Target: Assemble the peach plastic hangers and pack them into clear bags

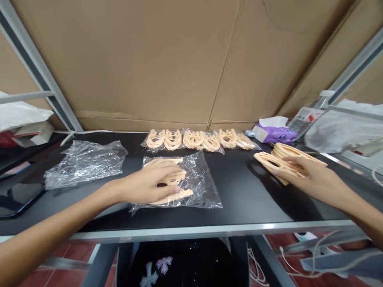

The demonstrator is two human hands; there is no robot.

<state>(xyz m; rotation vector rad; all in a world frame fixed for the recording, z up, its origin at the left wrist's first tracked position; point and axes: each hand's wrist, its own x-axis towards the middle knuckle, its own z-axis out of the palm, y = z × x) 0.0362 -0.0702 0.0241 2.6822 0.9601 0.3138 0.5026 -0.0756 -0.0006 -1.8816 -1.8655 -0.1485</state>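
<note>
My left hand lies over a clear plastic bag, its fingers spread. Beneath those fingers are flat beige pieces with cut-out openings. The palm hides part of them, and I cannot tell whether they lie fully inside the bag. To the right, my right hand is closed on a stack of beige loop-shaped pieces, held just above the black tabletop. At the back stand filled clear bags in a row, with similar beige loops inside.
Crumpled clear bags lie on the left, near a dark phone. A purple tissue pack and a clear bottle stand at the back right. Cardboard walls the rear, and a metal rail edges the front.
</note>
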